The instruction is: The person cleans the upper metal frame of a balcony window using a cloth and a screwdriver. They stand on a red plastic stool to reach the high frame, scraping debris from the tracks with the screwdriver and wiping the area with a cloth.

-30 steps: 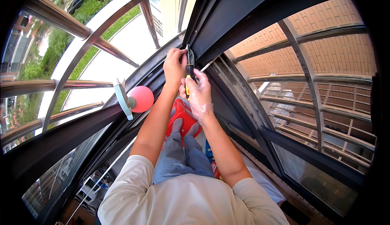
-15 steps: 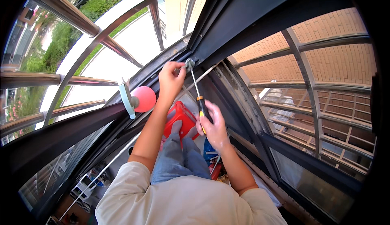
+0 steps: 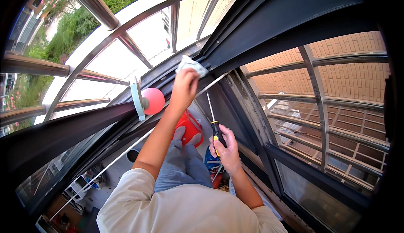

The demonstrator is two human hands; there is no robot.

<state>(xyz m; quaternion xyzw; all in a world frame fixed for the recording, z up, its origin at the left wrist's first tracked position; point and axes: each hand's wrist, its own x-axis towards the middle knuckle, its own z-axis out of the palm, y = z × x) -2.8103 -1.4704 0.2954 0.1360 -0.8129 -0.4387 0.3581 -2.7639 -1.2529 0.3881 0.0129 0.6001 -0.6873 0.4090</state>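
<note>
My left hand (image 3: pixel 184 89) is closed on a crumpled whitish cloth or tissue (image 3: pixel 194 66), held against the corner of the dark window frame (image 3: pixel 269 35). Its fingertips are partly hidden and slightly blurred. Lower and to the right, my right hand (image 3: pixel 229 151) grips a screwdriver (image 3: pixel 216 128) by its black and yellow handle. The thin metal shaft points up toward the frame corner, and its tip stays short of the cloth. Left of my left forearm, a round pink piece with a pale blue-green plate (image 3: pixel 137 101) sits on the frame.
Beneath me, my feet stand on a red plastic stool (image 3: pixel 194 128). A white rod (image 3: pixel 122 154) crosses diagonally under my left arm. Curved steel bars (image 3: pixel 313 79) enclose both sides, with a brick wall (image 3: pixel 353 71) beyond on the right. Various items lie on the floor at lower left.
The screwdriver has drawn back from the frame corner, down and away from my left hand. The cloth now shows at the left fingers, where a small grey bit showed before.
</note>
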